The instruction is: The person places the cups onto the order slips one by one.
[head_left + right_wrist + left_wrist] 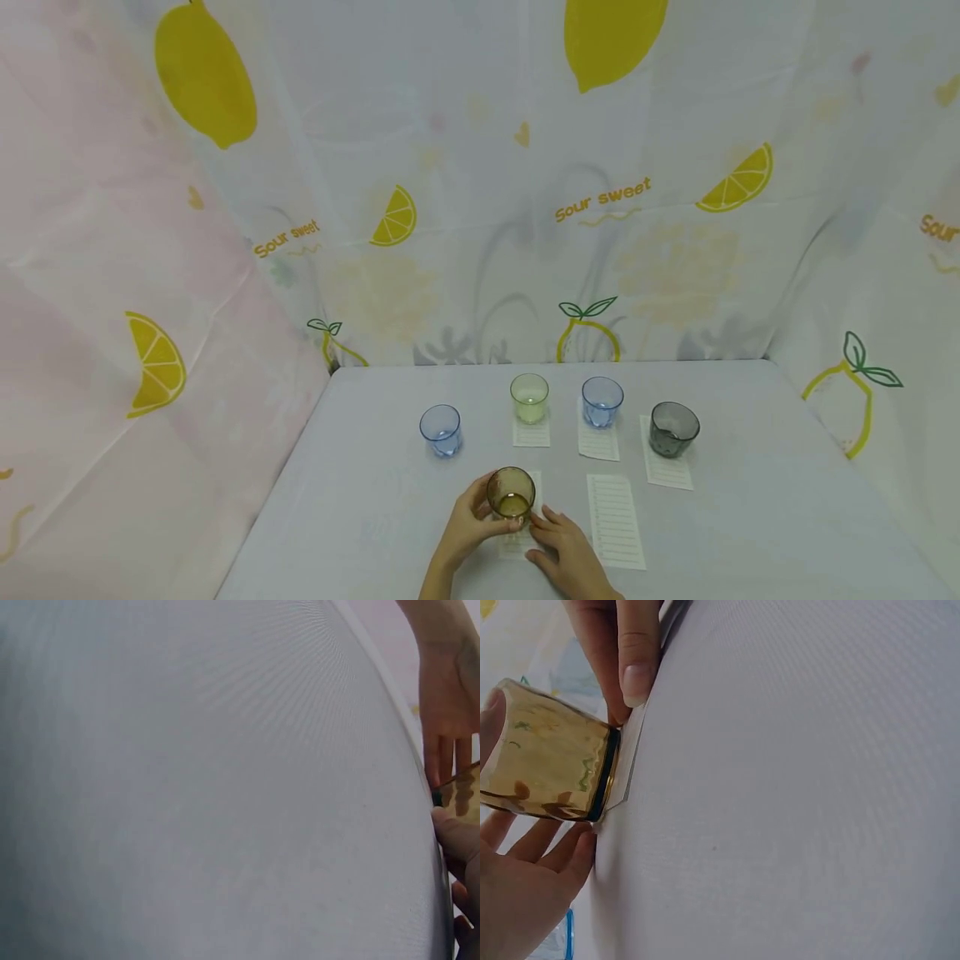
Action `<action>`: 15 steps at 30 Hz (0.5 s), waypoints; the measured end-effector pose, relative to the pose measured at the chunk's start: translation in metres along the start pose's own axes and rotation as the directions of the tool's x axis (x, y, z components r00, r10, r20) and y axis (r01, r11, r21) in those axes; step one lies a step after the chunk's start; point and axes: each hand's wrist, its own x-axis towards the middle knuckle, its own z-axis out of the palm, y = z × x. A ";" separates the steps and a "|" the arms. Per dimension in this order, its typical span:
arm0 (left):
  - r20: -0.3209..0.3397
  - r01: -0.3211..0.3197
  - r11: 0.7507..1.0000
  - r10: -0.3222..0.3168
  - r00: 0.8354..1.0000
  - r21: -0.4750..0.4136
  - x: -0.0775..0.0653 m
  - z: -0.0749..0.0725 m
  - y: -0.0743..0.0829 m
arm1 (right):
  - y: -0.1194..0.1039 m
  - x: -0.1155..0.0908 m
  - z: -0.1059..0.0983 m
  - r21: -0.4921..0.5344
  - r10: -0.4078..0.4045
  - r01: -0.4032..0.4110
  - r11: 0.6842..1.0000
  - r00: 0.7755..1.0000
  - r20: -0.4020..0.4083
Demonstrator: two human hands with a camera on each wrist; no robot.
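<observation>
An amber glass [512, 493] stands upright over a lined paper slip [516, 547] near the front middle of the table. My left hand [467, 527] grips it from the left, thumb across the near side and fingers behind. In the left wrist view the dark base of the amber glass [551, 761] is right at the slip. My right hand [568, 552] rests low at the glass's right, its fairly straight fingers at the slip and close to the base. In the right wrist view only part of the glass [466, 796] shows, between both hands.
A blue glass [441, 431] stands at the left. Behind, a green glass [529, 399], another blue glass [602, 403] and a grey glass [673, 430] stand on paper slips. A further lined slip [616, 522] lies right of my right hand. A lemon-print cloth [465, 167] hangs behind the table.
</observation>
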 end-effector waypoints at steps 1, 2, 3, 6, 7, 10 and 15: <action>-0.002 0.002 1.000 -0.002 1.000 0.017 0.000 0.000 0.000 | 0.000 0.000 0.000 -0.001 -0.003 0.003 1.000 1.000 -0.004; -0.001 0.002 0.999 -0.002 1.000 0.032 0.001 0.000 0.000 | 0.000 0.000 0.000 -0.002 -0.005 0.005 1.000 1.000 -0.008; -0.002 0.004 0.999 -0.004 1.000 0.045 0.001 0.001 0.000 | 0.000 0.000 0.000 0.002 -0.006 0.006 1.000 1.000 -0.012; -0.008 0.008 0.997 -0.008 1.000 0.072 0.004 0.001 0.000 | 0.000 0.001 0.000 -0.002 -0.004 0.004 1.000 1.000 -0.018; -0.012 0.013 0.997 -0.012 1.000 0.078 0.004 0.002 0.000 | 0.000 0.001 0.000 -0.003 0.002 -0.002 1.000 1.000 -0.015; -0.026 0.026 0.995 -0.024 0.999 0.096 0.006 0.003 0.001 | 0.000 0.001 -0.001 0.011 0.039 -0.039 0.999 0.999 0.020; -0.050 0.037 0.993 -0.032 0.998 0.114 0.007 0.006 0.003 | -0.001 0.001 -0.002 0.025 0.066 -0.068 0.997 0.996 0.061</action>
